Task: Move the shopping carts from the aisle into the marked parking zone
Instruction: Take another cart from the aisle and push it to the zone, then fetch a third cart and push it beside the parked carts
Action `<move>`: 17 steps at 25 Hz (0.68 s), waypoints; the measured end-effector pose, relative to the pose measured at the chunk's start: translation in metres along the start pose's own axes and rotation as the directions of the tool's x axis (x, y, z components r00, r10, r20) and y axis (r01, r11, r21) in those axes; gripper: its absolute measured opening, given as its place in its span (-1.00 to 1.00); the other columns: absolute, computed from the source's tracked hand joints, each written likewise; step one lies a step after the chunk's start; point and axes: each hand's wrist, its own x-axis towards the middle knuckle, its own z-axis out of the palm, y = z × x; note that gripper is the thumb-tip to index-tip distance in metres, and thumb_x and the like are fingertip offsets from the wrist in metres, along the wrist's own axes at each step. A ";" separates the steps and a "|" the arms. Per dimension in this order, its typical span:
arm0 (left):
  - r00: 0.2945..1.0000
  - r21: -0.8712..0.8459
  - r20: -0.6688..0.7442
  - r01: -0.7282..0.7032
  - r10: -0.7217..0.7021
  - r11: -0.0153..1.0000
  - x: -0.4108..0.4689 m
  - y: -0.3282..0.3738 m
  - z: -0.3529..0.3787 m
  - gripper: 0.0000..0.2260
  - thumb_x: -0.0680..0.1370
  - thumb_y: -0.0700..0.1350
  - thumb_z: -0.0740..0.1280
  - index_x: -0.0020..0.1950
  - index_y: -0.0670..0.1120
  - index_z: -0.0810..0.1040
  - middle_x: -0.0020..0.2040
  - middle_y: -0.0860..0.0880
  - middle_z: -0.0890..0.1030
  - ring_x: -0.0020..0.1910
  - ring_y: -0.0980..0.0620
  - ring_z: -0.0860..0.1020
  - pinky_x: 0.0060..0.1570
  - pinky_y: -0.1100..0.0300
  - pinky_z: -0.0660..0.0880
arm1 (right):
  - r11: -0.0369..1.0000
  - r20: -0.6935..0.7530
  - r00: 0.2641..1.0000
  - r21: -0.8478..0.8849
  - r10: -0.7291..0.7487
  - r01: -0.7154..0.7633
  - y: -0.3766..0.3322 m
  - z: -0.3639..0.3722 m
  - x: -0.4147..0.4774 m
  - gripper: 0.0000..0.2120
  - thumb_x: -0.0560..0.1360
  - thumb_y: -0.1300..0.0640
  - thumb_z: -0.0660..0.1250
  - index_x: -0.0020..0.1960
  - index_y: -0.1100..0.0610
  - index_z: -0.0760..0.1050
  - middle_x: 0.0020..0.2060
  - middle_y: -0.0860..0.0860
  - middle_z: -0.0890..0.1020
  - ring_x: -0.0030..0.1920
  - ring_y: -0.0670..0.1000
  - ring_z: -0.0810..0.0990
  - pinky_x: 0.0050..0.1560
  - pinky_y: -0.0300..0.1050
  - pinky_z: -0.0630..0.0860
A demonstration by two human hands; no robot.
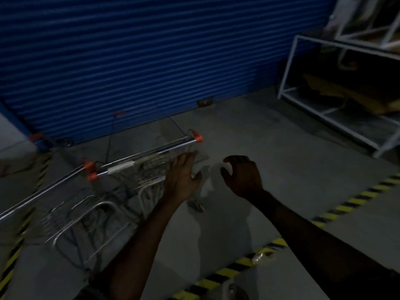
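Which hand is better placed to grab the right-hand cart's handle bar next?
Probably left: the left hand is open beside the handle bar, while the right hand hangs loosely curled over bare floor, apart from the cart.

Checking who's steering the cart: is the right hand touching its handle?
Apart. The head view shows the right hand over bare floor, past the orange end of the cart handle, with floor visible between them.
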 end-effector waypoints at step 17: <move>0.737 -0.505 0.144 -0.519 0.660 0.690 -0.158 0.300 0.044 -0.48 0.59 0.21 0.29 0.51 0.05 0.40 0.47 0.06 0.43 0.46 0.02 0.35 0.36 0.01 0.25 | 0.677 -0.363 0.648 -0.060 0.670 -0.733 0.071 -0.170 -0.387 -0.54 0.59 -0.21 0.16 0.33 0.04 0.52 0.21 0.04 0.65 0.20 0.13 0.58 0.16 0.05 0.46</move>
